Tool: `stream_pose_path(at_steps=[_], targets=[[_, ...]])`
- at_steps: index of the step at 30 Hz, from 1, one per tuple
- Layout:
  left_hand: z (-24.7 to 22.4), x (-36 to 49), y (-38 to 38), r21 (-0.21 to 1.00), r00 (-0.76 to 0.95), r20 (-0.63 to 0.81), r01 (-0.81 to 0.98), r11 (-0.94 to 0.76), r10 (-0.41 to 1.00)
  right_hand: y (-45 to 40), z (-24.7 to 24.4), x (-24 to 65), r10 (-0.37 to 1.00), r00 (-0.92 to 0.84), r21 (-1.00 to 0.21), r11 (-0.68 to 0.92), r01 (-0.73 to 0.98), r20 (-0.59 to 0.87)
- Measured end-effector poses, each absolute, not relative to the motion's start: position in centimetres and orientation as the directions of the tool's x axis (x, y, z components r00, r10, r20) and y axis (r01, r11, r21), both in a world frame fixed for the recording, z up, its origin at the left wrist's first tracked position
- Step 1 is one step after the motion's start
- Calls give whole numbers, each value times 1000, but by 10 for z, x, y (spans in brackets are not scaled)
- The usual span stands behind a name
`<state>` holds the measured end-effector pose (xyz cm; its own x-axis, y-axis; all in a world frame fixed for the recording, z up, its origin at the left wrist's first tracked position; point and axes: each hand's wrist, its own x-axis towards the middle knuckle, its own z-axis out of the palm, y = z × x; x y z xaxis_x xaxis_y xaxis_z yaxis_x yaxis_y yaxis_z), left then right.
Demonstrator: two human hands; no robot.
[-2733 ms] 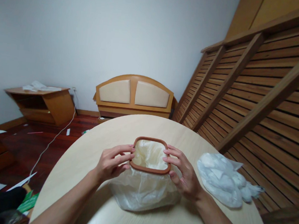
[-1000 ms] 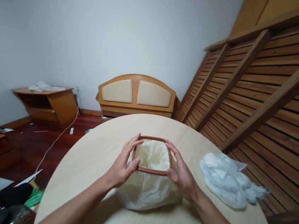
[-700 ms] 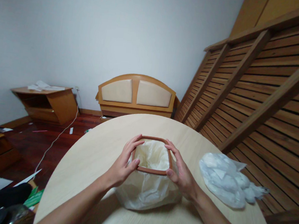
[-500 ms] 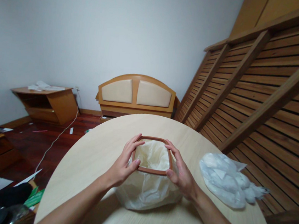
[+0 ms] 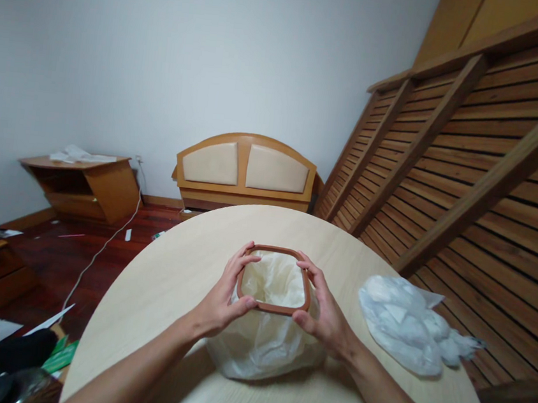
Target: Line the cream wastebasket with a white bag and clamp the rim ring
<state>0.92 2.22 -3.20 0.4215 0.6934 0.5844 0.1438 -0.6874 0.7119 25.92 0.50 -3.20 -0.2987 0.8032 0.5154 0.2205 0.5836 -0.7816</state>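
Note:
A small bin with a brown rounded-square rim (image 5: 273, 308) stands in front of me, lined with a translucent white plastic bag (image 5: 258, 351). The bag's outer part hangs down around the bin and spreads onto the table; its pale folds also show inside the opening. My left hand (image 5: 221, 294) grips the rim's left side, fingers at the far left corner and thumb at the near one. On the other side my right hand (image 5: 328, 311) grips the rim likewise, with its thumb against the near right corner. The bin's lower body is hidden by the bag.
The bin stands on a round pale wooden table (image 5: 161, 267). At the table's right lies a bunched white plastic bag (image 5: 403, 324). Slatted wood panels (image 5: 470, 203) lean close on the right. A headboard (image 5: 246, 167) stands beyond; a cable (image 5: 100, 251) crosses the floor at left.
Both thumbs have shifted slightly inward along the near side of the rim. The bin, its bag and the bunched bag stay in place.

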Motion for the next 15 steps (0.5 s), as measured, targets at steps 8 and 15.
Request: stream_pose_path(at_steps=[8, 15], targets=[[-36, 14, 20, 740, 347, 573, 170, -650, 743, 7, -34, 264, 803, -256, -741, 596, 310, 539], [-46, 23, 19, 687, 271, 611, 286, -668, 744, 11, -39, 266, 815, -163, -722, 571, 390, 556]])
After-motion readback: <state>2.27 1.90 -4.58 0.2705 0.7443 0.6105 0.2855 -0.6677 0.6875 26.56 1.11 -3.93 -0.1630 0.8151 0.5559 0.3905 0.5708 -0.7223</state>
